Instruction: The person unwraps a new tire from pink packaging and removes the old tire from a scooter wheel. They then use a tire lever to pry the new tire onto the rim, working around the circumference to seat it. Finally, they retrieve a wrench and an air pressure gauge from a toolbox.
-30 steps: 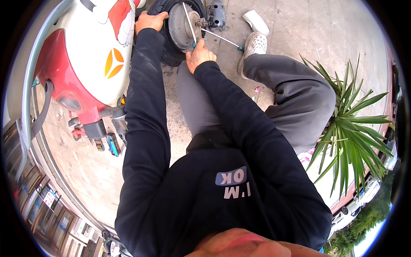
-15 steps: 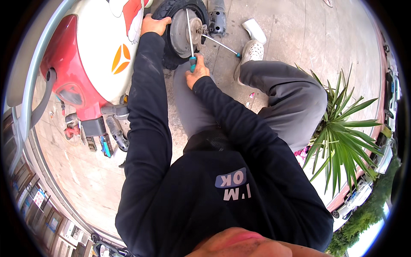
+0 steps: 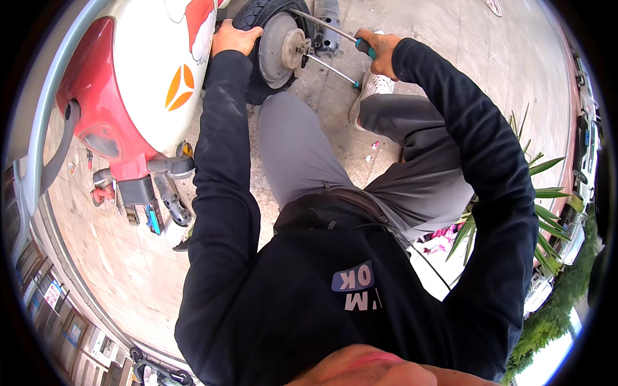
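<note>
At the top, a black tyre (image 3: 256,18) sits on a wheel with a grey round hub (image 3: 278,51). My left hand (image 3: 237,37) is closed on the tyre's left side, thumb over the tread. Out to the right, my right hand (image 3: 381,51) grips the black and teal handle of a long screwdriver (image 3: 325,26). Its shaft runs left to the tyre's upper right edge; whether the tip is wedged under the rim I cannot tell. A second screwdriver (image 3: 331,69) with a teal handle points out from the wheel beside the axle, its tip end hidden.
A red and white scooter body (image 3: 145,71) stands close on my left. Behind the wheel is a dark cylindrical shock absorber (image 3: 327,29). My white shoe (image 3: 376,85) is right of the wheel. A spiky green plant (image 3: 547,193) grows at the right. Tools (image 3: 151,219) lie on the paving.
My right hand has swung up and to the right with the screwdriver, turning its shaft from nearly upright to slanting. My left hand keeps its hold on the tyre.
</note>
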`<state>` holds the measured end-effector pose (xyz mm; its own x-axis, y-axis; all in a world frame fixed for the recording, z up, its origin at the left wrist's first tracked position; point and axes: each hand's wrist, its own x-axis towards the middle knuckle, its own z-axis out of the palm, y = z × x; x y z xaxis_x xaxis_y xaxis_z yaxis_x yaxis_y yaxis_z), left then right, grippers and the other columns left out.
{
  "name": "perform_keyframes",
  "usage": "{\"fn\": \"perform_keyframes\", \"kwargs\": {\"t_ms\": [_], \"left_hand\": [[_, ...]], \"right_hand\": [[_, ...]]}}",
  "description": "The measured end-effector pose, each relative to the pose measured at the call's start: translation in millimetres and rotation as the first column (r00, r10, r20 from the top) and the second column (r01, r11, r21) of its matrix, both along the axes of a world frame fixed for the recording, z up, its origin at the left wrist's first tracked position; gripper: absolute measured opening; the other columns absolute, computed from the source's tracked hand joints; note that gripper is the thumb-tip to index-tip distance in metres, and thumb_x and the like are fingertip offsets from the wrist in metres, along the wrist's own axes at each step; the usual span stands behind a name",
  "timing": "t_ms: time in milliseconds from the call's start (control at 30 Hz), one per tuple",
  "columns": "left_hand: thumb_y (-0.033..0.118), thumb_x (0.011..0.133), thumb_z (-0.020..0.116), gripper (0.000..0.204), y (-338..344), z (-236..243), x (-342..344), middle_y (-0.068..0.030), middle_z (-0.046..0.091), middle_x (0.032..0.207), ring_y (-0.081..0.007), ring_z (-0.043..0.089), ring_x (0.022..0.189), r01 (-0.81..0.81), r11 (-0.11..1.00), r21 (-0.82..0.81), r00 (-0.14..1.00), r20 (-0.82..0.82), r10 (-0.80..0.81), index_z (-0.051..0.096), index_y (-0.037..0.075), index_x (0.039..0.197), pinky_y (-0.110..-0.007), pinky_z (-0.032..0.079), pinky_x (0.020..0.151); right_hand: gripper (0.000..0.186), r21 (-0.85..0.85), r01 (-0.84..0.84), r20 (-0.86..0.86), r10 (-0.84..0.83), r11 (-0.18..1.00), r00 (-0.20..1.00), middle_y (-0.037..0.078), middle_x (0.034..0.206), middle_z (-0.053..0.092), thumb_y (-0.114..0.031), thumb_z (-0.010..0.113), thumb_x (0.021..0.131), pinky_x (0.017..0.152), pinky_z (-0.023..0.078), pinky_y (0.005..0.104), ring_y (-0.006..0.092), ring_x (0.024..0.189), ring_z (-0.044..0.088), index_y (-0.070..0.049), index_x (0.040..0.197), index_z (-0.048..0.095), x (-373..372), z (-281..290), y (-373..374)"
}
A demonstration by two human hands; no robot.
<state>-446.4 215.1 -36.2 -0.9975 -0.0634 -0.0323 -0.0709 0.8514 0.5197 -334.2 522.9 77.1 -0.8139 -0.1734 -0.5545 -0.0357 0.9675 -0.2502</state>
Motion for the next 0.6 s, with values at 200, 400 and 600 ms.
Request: {"fn": "perform_keyframes", "kwargs": {"t_ms": [200, 400, 600], "left_hand": [[0.053, 0.065, 0.079, 0.095, 10.0, 3.0, 3.1, -0.0298, 0.064, 0.126, -0.0414, 0.062, 0.12, -0.012, 0.999, -0.044, 1.0, 0.006, 0.012, 0.055, -0.005, 0.136, -0.042, 0.048, 0.104], [0.049, 0.065, 0.079, 0.08, 7.2, -9.8, 25.9, -0.0284, 0.07, 0.112, -0.0417, 0.067, 0.107, -0.001, 0.996, -0.084, 0.997, -0.072, -0.005, 0.063, -0.001, 0.125, -0.045, 0.052, 0.097], [0.045, 0.067, 0.084, 0.084, -14.0, -12.8, 15.1, -0.0272, 0.067, 0.119, -0.0392, 0.065, 0.113, 0.065, 0.995, 0.078, 0.992, -0.109, -0.056, 0.057, -0.001, 0.131, -0.042, 0.05, 0.099]], "right_hand": [[0.038, -0.068, -0.1, 0.187, 0.111, 0.993, 0.976, 0.013, 0.079, 0.068, -0.009, 0.071, 0.076, 0.054, 0.055, 0.0399, 0.0278, 0.065, 0.068, -0.014, 0.112, 0.059, -70.5, -8.0, 39.7], [0.063, 0.18, -0.193, 0.374, 0.114, 0.964, 0.92, 0.007, 0.091, 0.062, -0.001, 0.071, 0.073, 0.054, 0.048, 0.0377, 0.0183, 0.071, 0.059, -0.012, 0.133, 0.057, -155.9, 71.6, 62.5], [0.056, 0.146, -0.356, 0.261, 0.312, 0.923, 0.914, 0.007, 0.089, 0.069, -0.008, 0.072, 0.075, 0.063, 0.05, 0.0366, 0.0215, 0.073, 0.063, -0.01, 0.13, 0.063, -176.5, 43.5, 58.0]]}}
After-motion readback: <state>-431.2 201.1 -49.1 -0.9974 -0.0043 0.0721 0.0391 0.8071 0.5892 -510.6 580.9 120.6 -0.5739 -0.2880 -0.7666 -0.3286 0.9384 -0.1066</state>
